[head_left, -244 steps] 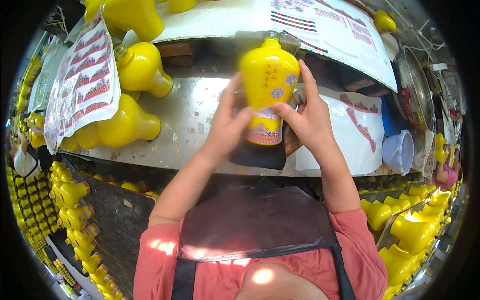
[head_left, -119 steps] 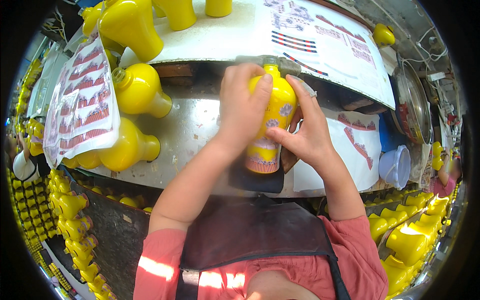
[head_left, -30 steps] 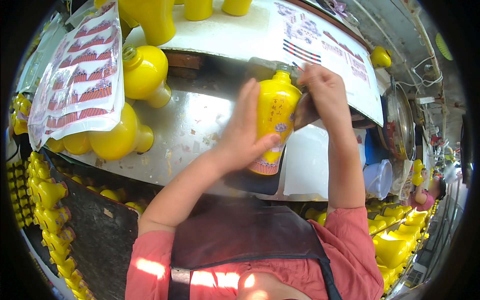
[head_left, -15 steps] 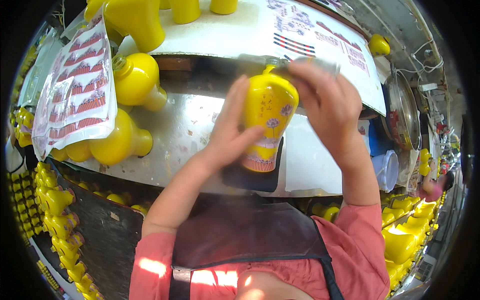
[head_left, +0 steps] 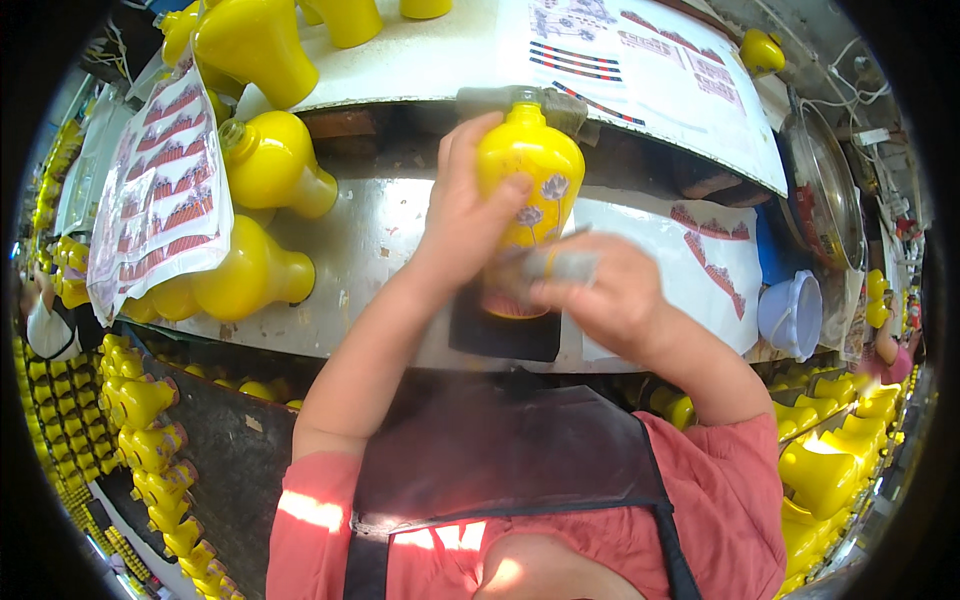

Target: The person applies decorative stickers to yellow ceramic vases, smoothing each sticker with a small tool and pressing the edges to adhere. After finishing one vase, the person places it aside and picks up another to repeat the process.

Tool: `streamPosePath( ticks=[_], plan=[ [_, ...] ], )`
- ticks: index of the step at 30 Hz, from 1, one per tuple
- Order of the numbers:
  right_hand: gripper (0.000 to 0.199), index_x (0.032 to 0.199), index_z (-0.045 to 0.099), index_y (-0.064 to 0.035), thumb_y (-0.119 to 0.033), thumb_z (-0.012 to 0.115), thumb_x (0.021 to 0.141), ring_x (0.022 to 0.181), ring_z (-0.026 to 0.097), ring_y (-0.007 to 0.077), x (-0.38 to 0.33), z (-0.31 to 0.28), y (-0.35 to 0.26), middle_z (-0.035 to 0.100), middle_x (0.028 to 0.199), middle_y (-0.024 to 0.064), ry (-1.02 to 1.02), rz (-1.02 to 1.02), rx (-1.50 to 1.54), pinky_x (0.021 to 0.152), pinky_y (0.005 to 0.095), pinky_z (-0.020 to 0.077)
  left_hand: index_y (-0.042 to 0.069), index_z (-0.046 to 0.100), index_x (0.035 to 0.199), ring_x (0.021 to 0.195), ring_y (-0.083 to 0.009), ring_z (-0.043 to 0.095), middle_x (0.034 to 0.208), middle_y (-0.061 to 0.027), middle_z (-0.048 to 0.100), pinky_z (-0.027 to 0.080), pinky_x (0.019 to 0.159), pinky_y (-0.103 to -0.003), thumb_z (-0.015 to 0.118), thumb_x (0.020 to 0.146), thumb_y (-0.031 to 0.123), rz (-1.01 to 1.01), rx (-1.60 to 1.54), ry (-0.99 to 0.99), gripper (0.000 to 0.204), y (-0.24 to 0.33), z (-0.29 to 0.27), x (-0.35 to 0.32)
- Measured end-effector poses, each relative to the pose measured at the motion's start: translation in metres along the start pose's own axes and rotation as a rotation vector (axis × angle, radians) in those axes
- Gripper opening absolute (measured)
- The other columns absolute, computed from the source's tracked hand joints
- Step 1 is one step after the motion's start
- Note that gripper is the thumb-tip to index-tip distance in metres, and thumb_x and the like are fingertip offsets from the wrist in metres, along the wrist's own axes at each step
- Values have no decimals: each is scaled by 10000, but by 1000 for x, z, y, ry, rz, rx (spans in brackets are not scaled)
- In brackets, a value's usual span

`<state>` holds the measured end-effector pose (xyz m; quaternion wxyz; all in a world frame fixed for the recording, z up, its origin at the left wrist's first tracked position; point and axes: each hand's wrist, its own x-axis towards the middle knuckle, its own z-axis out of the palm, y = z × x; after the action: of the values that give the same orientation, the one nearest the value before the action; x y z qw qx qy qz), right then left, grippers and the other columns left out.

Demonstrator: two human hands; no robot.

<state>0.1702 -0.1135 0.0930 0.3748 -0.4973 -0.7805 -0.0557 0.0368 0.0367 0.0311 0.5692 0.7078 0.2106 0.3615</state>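
Note:
A glossy yellow bottle (head_left: 535, 155) with purple flower decals leans back, its clear-rimmed neck against a grey padded rest (head_left: 570, 110) on the shelf edge. Beneath its base lies a black pad (head_left: 505, 338). My left hand (head_left: 470, 200) is closed round the bottle's left side, thumb across its front. My right hand (head_left: 610, 290) grips a flat greyish scraper-like piece (head_left: 562, 266), blurred by motion, at the lower part of the bottle. The decal band near the base is partly hidden behind that piece and my fingers.
Printed decal sheets lie on the upper white board (head_left: 690, 80), and another decal sheet (head_left: 690, 270) is right of the bottle. Yellow bottles (head_left: 275, 160) lie at the left beneath a hanging decal sheet (head_left: 165, 190). A pale bucket (head_left: 792, 315) stands right; more bottles fill both sides.
My right hand with the greyish piece has moved from beside the bottle's neck down to its lower part. The left hand still holds the bottle, its fingers now nearer the neck.

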Motion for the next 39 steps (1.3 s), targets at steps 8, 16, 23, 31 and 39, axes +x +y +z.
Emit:
streamPosePath(
  ticks=[8, 16, 23, 31, 39],
  plan=[
    [288, 947, 717, -98, 51, 764, 706, 848, 727, 308, -26, 4, 2, 753, 970, 111, 192, 184, -75, 729, 386, 582, 74, 374, 1521, 1372, -272, 430, 1469, -151, 396, 354, 1171, -410, 617, 1011, 307, -177, -509, 23, 611, -8, 13, -4],
    [251, 1046, 732, -43, 70, 759, 823, 842, 744, 234, -45, -2, -16, 759, 976, 103, 98, 597, 362, 746, 311, 580, 5, 184, 1614, 1494, -416, 295, 1611, -268, 242, 234, 1244, -453, 505, 1040, 289, 85, 240, 37, 716, -5, 12, -26],
    [368, 1287, 618, -40, -36, 729, 936, 957, 697, 131, -41, 16, 2, 703, 1120, 70, 341, 842, 177, 788, 263, 561, 20, 7, 1648, 1565, -451, 156, 1692, -286, 90, 163, 1271, -468, 493, 1037, 247, -35, 171, -75, 814, -6, 9, -39],
    [477, 1403, 573, -33, -328, 565, 1028, 837, 697, 218, -35, 17, 15, 715, 990, 166, 160, 1080, 469, 814, 332, 554, 217, -222, 1647, 1480, -254, 344, 1662, -130, 255, 287, 1215, -375, 420, 1117, 187, -116, 5, -178, 833, -11, 3, -45],
    [858, 1603, 254, -31, -479, 621, 969, 1063, 688, 497, -35, 44, 13, 696, 1119, 339, -10, 1000, 370, 900, 489, 545, 220, -302, 1611, 1454, -270, 388, 1637, -161, 279, 337, 1195, -403, 586, 1034, 110, -97, 112, -200, 1065, -13, 5, -47]
  ],
)
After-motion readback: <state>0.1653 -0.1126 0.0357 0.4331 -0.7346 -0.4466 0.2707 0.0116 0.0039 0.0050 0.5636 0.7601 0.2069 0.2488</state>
